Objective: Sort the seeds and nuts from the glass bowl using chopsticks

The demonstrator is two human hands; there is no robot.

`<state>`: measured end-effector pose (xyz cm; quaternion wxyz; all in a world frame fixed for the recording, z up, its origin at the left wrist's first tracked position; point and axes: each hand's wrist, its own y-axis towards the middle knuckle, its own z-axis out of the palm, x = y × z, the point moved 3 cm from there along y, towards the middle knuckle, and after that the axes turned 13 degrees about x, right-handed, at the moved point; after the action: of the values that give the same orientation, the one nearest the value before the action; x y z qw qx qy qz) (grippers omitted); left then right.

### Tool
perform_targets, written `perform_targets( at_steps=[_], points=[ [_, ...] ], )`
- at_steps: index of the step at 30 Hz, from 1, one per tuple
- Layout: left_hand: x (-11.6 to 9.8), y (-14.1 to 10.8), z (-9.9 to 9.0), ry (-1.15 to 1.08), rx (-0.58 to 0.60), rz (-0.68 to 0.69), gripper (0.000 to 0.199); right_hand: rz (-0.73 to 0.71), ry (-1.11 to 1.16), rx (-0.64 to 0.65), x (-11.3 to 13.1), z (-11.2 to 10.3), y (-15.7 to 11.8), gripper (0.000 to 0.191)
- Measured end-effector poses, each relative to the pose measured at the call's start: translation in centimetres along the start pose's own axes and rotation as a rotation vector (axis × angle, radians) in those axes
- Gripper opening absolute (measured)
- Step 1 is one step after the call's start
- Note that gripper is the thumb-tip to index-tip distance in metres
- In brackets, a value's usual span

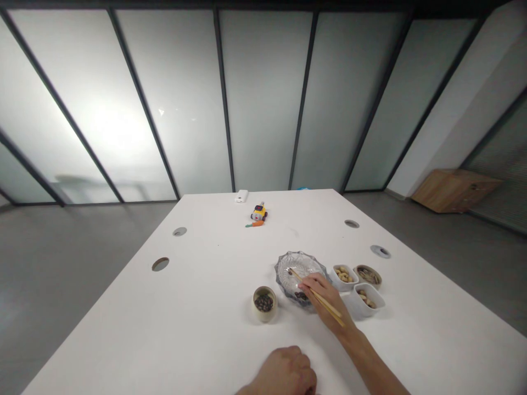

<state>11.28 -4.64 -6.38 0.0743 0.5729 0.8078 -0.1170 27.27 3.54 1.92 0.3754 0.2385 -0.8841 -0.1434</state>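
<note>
My right hand (323,296) grips a pair of chopsticks (328,307) over a clear glass plate (282,263) with a scalloped rim. The chopstick tips are at a small dark bean, above or on the plate; I cannot tell which. More dark beans (302,295) lie at the plate's near side, partly hidden by my hand. Left of the plate stands a small cream bowl (264,315) with dark beans (263,302) inside. My left hand (286,372) rests on the table near me, curled into a fist, with nothing visible in it.
Right of the plate stand two white containers (381,303) of pale nuts and a round bowl (377,281) with striped seeds. Farther back on the white table (197,329) lie a toy carrot (257,223), a yellow toy car (259,212) and a white device (241,196). The tabletop has round holes.
</note>
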Motion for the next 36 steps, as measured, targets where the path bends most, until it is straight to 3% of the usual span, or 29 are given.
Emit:
perform_targets(
  at_steps=[4, 8, 11, 16, 19, 24, 27, 31, 36],
  points=[
    [0.2, 0.2, 0.8, 0.019, 0.004, -0.028, 0.031, -0.002, -0.005, -0.107, 0.6, -0.8, -0.1, 0.024],
    [0.3, 0.2, 0.9, -0.012, -0.021, -0.004, 0.032, 0.010, 0.011, -0.233, 2.9, -2.0, -0.2, 0.022],
    [0.3, 0.2, 0.5, -0.043, -0.037, 0.018, 0.032, 0.010, 0.081, -0.204, 5.5, -2.4, -0.4, 0.023],
    [0.1, 0.3, 0.2, -0.041, -0.039, 0.004, 0.035, 0.000, 0.195, -0.025, 8.2, -2.1, -1.3, 0.027],
    [0.1, 0.3, 0.4, -0.035, -0.044, -0.007, 0.034, -0.005, 0.153, -0.045, 7.6, -2.3, -1.5, 0.030],
    [0.4, 0.6, 1.2, 0.006, -0.048, 0.023, 0.038, 0.021, 0.000, -0.172, 3.7, -2.6, -1.0, 0.030],
    [0.7, 0.8, 1.7, 0.040, -0.049, 0.023, 0.041, 0.048, -0.003, -0.115, 1.9, -1.9, -0.7, 0.031],
    [0.7, 0.7, 1.8, 0.049, -0.050, 0.025, 0.041, 0.065, 0.026, -0.008, 1.3, -0.9, -0.7, 0.033],
    [0.6, 0.5, 1.4, 0.046, -0.020, 0.008, 0.039, 0.061, 0.054, -0.009, 1.1, -0.6, -0.5, 0.033]
  ],
)
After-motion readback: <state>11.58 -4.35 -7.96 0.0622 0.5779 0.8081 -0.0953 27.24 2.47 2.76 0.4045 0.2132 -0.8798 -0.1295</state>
